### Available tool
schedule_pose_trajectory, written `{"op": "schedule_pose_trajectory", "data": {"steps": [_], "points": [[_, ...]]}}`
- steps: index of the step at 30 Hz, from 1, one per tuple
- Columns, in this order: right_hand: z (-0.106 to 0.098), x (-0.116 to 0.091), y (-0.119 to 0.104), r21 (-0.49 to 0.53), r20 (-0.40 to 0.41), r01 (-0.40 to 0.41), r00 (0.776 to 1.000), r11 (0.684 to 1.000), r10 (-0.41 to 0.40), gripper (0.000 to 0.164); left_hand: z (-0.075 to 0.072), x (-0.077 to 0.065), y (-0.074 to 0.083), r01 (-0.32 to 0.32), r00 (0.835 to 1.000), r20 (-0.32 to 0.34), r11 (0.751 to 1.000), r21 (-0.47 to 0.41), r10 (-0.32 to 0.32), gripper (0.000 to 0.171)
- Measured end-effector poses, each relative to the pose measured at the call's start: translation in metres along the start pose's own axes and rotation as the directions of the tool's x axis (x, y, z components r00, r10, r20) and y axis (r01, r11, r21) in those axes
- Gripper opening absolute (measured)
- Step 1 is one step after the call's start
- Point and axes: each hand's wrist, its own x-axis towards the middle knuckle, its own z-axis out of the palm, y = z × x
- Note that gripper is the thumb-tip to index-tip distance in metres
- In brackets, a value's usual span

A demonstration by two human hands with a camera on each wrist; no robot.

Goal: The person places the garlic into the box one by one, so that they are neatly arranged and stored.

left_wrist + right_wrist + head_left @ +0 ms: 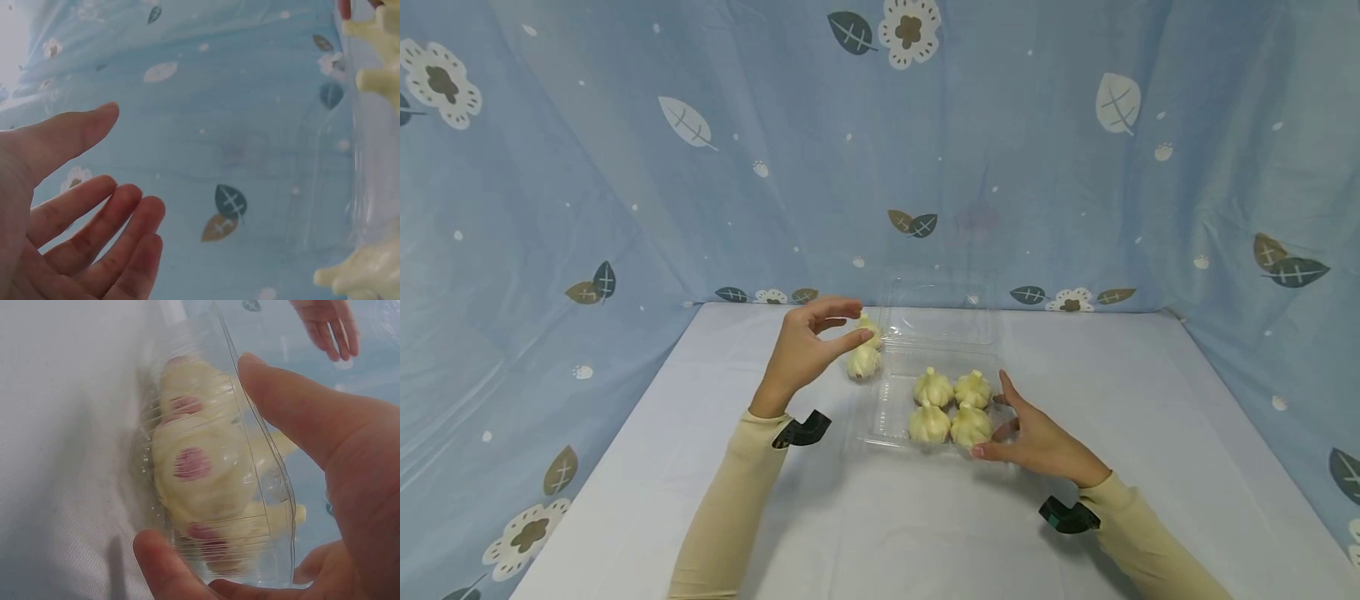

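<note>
A clear plastic clamshell box (895,408) lies on the table with its lid (936,312) folded back. Several garlic bulbs (931,389) fill its right part. To the left of the box sit two more garlic bulbs (864,362), the rear one partly behind fingertips. My left hand (805,346) is beside those two, thumb and fingers spread apart, holding nothing. At the box's right side my right hand (1037,437) grips it, thumb and fingers spanning the wall. The right wrist view shows garlic bulbs (206,469) through the clear side between thumb and fingers.
White cloth (887,533) covers the table. Behind and on both sides hangs a blue curtain (790,167) with leaves and flowers. A black band (802,429) is on the left wrist and another black band (1070,515) on the right.
</note>
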Motion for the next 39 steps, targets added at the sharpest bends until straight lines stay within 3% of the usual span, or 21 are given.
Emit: {"op": "schedule_pose_trajectory", "data": {"steps": [8,16,34,39], "points": [[-0.001,0.000,-0.002,-0.002,0.007,0.004,1.000,1.000,-0.004,0.132,-0.015,0.002,-0.016,-0.017,0.995,-0.103,0.999,-0.040,0.013,0.039],[-0.001,0.000,-0.004,-0.006,0.008,-0.003,1.000,1.000,0.003,0.131,-0.023,0.005,-0.032,-0.005,0.983,-0.185,0.995,-0.100,-0.013,0.039],[-0.001,0.001,-0.003,0.008,0.011,-0.003,1.000,1.000,0.003,0.132,-0.020,0.008,-0.064,0.086,0.981,-0.167,0.992,-0.089,-0.100,0.044],[-0.001,0.001,-0.002,-0.003,0.007,0.001,1.000,1.000,-0.001,0.132,-0.017,0.007,-0.070,0.141,0.975,-0.158,0.986,-0.084,-0.153,0.048]]}}
